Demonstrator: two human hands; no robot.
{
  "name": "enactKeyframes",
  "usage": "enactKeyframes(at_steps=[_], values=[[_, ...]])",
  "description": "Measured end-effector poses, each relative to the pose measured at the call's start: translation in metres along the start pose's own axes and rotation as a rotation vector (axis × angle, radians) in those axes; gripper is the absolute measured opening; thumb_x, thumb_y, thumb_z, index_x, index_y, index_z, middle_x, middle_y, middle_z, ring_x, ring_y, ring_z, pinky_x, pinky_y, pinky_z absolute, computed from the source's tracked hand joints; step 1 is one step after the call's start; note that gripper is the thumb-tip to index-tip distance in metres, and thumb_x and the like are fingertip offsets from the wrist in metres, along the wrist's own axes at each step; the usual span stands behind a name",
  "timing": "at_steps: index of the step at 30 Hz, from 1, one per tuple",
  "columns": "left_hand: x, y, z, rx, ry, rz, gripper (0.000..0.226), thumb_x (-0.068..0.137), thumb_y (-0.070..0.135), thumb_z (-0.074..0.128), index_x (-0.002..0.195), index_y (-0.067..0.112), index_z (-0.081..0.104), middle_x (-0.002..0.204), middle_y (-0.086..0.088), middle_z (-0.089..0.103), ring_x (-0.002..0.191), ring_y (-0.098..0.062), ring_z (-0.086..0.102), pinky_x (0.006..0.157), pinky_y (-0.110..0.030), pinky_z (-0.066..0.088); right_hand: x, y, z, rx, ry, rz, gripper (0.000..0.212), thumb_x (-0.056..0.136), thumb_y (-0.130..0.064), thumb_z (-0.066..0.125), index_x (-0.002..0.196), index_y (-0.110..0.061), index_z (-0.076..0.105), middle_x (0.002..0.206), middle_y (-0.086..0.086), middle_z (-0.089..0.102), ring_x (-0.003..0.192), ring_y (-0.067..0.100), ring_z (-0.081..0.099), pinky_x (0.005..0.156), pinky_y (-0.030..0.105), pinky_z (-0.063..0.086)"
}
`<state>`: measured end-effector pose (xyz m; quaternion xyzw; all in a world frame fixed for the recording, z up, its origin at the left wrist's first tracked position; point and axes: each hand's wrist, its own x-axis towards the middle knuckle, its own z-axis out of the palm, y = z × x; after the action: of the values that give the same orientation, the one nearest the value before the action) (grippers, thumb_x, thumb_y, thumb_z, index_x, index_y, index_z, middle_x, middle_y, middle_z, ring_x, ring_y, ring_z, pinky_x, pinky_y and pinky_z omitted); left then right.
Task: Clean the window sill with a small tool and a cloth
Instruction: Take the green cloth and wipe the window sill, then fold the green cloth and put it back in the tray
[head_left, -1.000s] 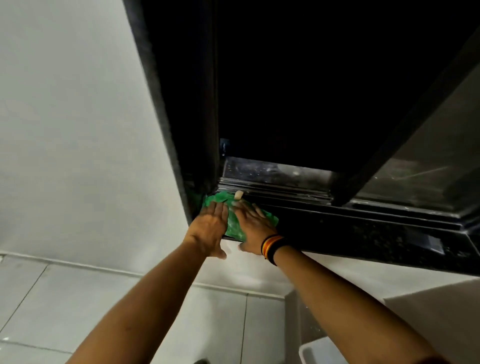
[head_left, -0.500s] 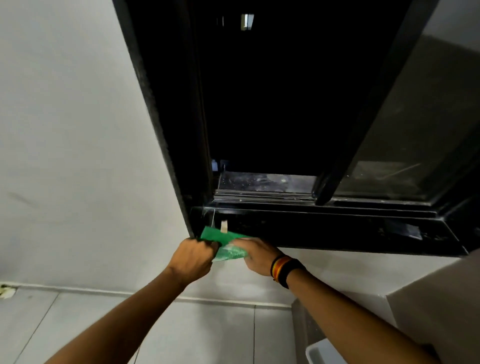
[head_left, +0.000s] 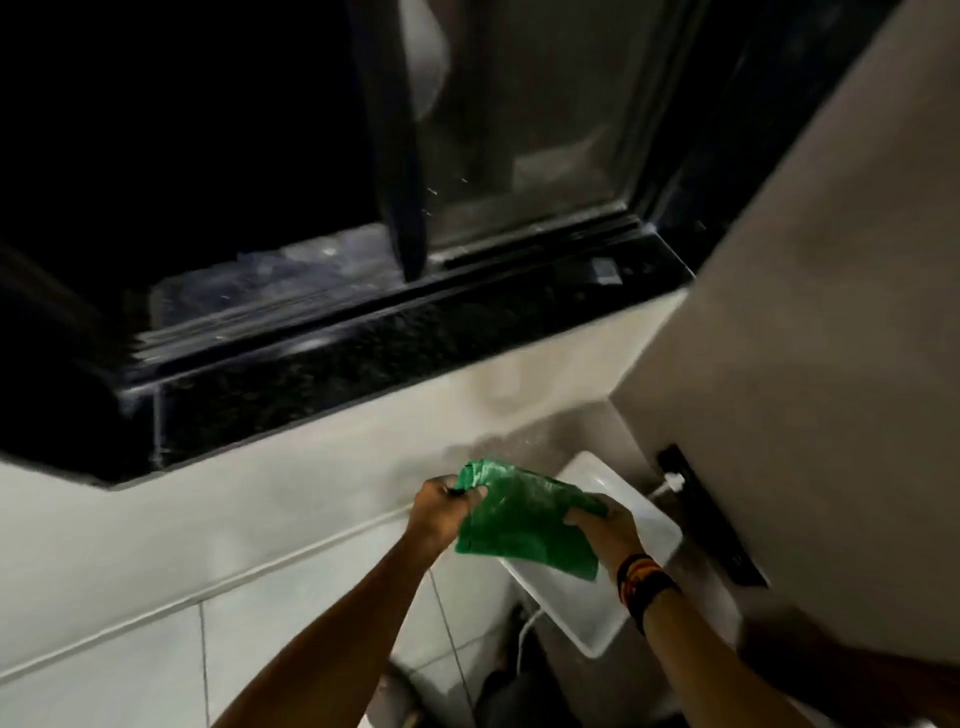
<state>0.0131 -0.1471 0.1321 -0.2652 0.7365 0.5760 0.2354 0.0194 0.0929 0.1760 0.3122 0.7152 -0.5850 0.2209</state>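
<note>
A green cloth (head_left: 524, 522) hangs stretched between both my hands, well below the window sill. My left hand (head_left: 441, 512) pinches its upper left corner, and my right hand (head_left: 605, 527) grips its right edge. The black speckled window sill (head_left: 363, 353) runs across the middle of the view, with the sliding window track (head_left: 249, 322) behind it. The small tool is not visible; I cannot tell whether it is inside the cloth.
A white rectangular tank lid (head_left: 623, 525) lies right under the cloth. A white wall (head_left: 805, 312) juts out on the right with a black fitting (head_left: 711, 519) on it. Dark window glass (head_left: 519, 130) stands above the sill. Tiled wall fills the lower left.
Both hands pulled the green cloth off the left end of the sill and carried it down and to the right, over the white tank lid. The view swung right.
</note>
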Motion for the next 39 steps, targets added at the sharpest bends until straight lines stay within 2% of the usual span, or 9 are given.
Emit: enactKeyframes(at_steps=[8, 15, 17, 22, 24, 27, 31, 34, 39], values=[[0.041, -0.031, 0.146, 0.464, -0.071, -0.059, 0.025, 0.087, 0.034, 0.070, 0.104, 0.017, 0.074, 0.100, -0.010, 0.075, 0.091, -0.027, 0.069, 0.077, -0.034, 0.055, 0.072, 0.135, -0.051, 0.062, 0.213, 0.330, 0.028, 0.083, 0.006, 0.063, 0.110, 0.002, 0.059, 0.109, 0.021, 0.062, 0.097, 0.032, 0.058, 0.082, 0.033, 0.043], [0.047, -0.047, 0.158, 0.674, -0.106, 0.098, 0.033, 0.097, 0.007, 0.045, 0.119, 0.017, 0.069, 0.120, -0.012, 0.071, 0.098, -0.026, 0.069, 0.078, -0.032, 0.058, 0.105, 0.172, -0.035, -0.108, 0.127, 0.376, 0.054, 0.093, -0.009, 0.056, 0.144, 0.001, 0.040, 0.144, 0.020, 0.048, 0.132, 0.038, 0.046, 0.110, 0.042, 0.040], [0.033, -0.019, 0.140, 0.747, -0.101, 0.313, 0.032, 0.103, 0.011, 0.045, 0.126, 0.020, 0.065, 0.124, -0.007, 0.071, 0.099, -0.020, 0.071, 0.077, -0.023, 0.055, 0.099, 0.146, -0.036, -0.199, 0.170, 0.215, 0.053, 0.095, -0.006, 0.051, 0.146, -0.001, 0.038, 0.150, 0.020, 0.043, 0.139, 0.036, 0.041, 0.116, 0.045, 0.034], [0.024, 0.086, 0.091, 0.889, 0.078, 1.158, 0.040, 0.096, 0.012, 0.049, 0.133, 0.015, 0.063, 0.129, -0.006, 0.067, 0.116, -0.026, 0.063, 0.098, -0.039, 0.052, 0.090, 0.001, -0.050, -0.368, 0.422, -0.431, 0.040, 0.097, -0.012, 0.050, 0.137, -0.008, 0.054, 0.145, 0.014, 0.052, 0.135, 0.030, 0.047, 0.110, 0.037, 0.039], [0.021, 0.151, 0.072, 0.875, 0.222, 1.290, 0.042, 0.093, 0.009, 0.052, 0.134, 0.013, 0.061, 0.131, -0.008, 0.064, 0.119, -0.027, 0.057, 0.101, -0.040, 0.047, 0.089, -0.083, -0.057, -0.388, 0.497, -0.674, 0.039, 0.098, -0.015, 0.048, 0.136, -0.008, 0.053, 0.145, 0.013, 0.051, 0.134, 0.028, 0.045, 0.111, 0.034, 0.036], [0.024, 0.227, 0.057, 0.867, 0.447, 1.212, 0.041, 0.094, 0.009, 0.052, 0.134, 0.011, 0.060, 0.130, -0.009, 0.063, 0.115, -0.031, 0.055, 0.096, -0.043, 0.046, 0.106, -0.187, -0.062, -0.484, 0.572, -0.952, 0.037, 0.096, -0.016, 0.047, 0.131, -0.009, 0.057, 0.137, 0.013, 0.057, 0.128, 0.028, 0.048, 0.111, 0.040, 0.040], [0.059, 0.282, 0.055, 1.071, 0.432, 0.964, 0.050, 0.102, 0.022, 0.049, 0.148, 0.007, 0.043, 0.145, -0.013, 0.053, 0.123, -0.037, 0.051, 0.099, -0.047, 0.044, 0.143, -0.259, -0.064, -1.045, 0.441, -0.850, 0.049, 0.093, -0.010, 0.049, 0.142, -0.015, 0.047, 0.148, 0.009, 0.049, 0.139, 0.031, 0.040, 0.116, 0.049, 0.028], [0.079, 0.297, 0.063, 1.333, 0.327, 0.844, 0.054, 0.103, 0.030, 0.047, 0.152, 0.009, 0.035, 0.150, -0.012, 0.046, 0.129, -0.035, 0.045, 0.102, -0.044, 0.039, 0.157, -0.268, -0.069, -1.244, 0.429, -0.765, 0.050, 0.090, -0.006, 0.054, 0.138, -0.019, 0.050, 0.136, 0.009, 0.057, 0.130, 0.031, 0.048, 0.120, 0.053, 0.019], [0.073, 0.287, 0.079, 1.403, 0.417, 0.948, 0.029, 0.093, 0.017, 0.062, 0.120, 0.007, 0.063, 0.119, -0.017, 0.058, 0.108, -0.036, 0.052, 0.087, -0.043, 0.041, 0.138, -0.228, -0.085, -1.096, 0.441, -0.925, 0.045, 0.087, -0.001, 0.051, 0.129, -0.017, 0.057, 0.122, 0.015, 0.056, 0.113, 0.036, 0.052, 0.108, 0.047, 0.033]])
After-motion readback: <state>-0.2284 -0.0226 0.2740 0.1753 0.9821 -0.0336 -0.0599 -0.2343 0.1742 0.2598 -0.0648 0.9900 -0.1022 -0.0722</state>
